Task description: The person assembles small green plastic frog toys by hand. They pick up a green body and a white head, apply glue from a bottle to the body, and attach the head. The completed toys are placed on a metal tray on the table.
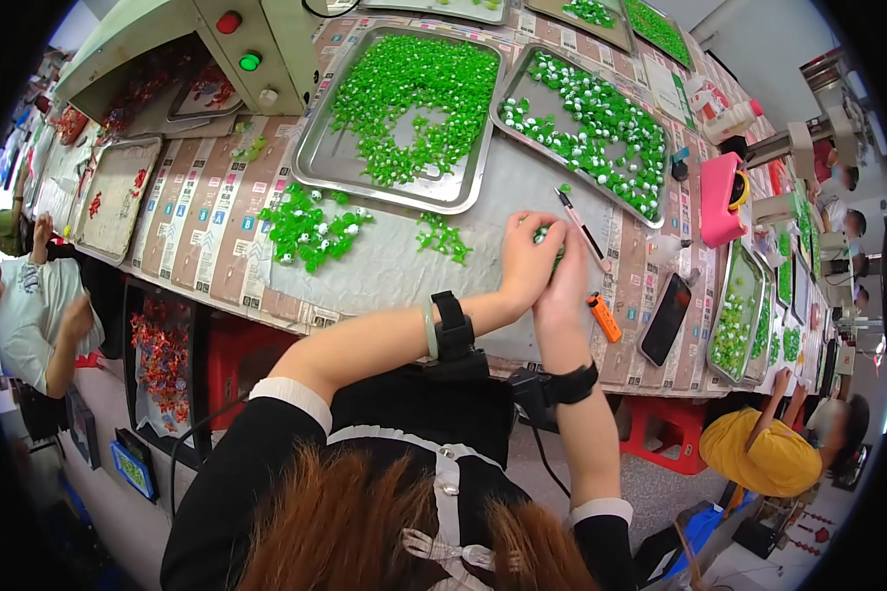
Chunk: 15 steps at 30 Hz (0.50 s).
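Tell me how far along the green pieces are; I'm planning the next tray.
Done: a tray of green-and-white pieces looks assembled. In hand: both hands, left hand and right hand, pinch one small green piece. Left: a tray of plain green pieces and loose piles.

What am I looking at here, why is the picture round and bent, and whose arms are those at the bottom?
There is no machine at work here, just a person using two bare hands. The single picture comes from a wide fisheye camera worn on that person's head, looking down, which is why straight edges curve near the rim. The reddish hair and black top at the bottom belong to the wearer.

The left hand and right hand are pressed together over the table, pinching a small green piece; both wrists carry black straps.

On the table lie a metal tray of green pieces, a second tray of green and white pieces, loose green piles, a pen, an orange lighter and a dark phone. Other people sit at the left and lower right.
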Motion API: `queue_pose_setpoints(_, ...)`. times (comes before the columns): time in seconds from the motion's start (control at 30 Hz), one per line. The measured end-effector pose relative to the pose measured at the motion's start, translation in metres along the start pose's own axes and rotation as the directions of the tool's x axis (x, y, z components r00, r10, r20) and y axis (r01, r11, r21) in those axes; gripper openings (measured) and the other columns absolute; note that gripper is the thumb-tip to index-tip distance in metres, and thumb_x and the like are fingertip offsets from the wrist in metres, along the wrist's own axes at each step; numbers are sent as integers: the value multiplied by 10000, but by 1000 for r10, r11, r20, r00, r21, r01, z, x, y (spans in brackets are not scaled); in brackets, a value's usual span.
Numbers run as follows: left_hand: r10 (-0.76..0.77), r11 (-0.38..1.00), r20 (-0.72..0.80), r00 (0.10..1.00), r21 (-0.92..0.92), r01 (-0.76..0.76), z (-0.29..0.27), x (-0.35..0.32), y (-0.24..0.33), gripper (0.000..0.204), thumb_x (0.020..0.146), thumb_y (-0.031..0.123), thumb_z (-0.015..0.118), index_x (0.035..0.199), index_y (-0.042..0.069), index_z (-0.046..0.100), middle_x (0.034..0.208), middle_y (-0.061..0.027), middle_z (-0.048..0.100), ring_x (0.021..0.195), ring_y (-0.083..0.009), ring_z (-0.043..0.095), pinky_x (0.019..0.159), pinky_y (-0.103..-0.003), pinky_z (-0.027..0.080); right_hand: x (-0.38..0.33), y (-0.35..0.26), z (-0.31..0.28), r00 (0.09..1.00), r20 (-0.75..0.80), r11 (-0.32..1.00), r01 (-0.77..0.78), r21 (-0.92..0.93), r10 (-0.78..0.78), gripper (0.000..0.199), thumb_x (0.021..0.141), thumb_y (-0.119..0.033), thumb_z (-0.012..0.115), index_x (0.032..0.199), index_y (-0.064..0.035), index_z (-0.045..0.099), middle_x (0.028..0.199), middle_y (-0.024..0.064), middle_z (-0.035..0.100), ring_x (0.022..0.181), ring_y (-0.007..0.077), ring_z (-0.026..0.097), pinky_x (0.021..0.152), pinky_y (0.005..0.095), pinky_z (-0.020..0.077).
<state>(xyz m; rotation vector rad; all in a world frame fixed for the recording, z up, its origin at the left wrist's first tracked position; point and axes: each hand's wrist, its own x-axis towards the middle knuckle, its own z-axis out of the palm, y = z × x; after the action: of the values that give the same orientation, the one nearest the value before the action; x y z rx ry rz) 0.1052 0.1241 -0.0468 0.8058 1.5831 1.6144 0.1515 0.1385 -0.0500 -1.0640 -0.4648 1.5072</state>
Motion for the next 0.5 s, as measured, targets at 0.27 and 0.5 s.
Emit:
queue_pose_setpoints(0.27, 215, 976, 4, 977, 39, -215, -8, -9, -26, 145, 746, 142, 501, 818, 28, 554, 940, -136, 456, 889, -258, 432, 778, -312, 348, 0, 25, -18, 943, 41, 884, 325, -335, -331, 155, 789, -135, 487, 855, 4, 511, 810, 64, 523, 725, 122, 488, 615, 231, 403)
queue_pose_setpoints(0.5, 437, 853, 118, 891, 259, -453, -16, 0, -34, 165, 754, 84, 463, 892, 43, 543, 995, -135, 464, 961, -311, 402, 843, -367, 303, 15, 26, -31, 859, 223, 627, 493, -603, -461, 173, 741, -106, 516, 861, 17, 526, 889, 114, 521, 814, 189, 486, 722, 287, 382)
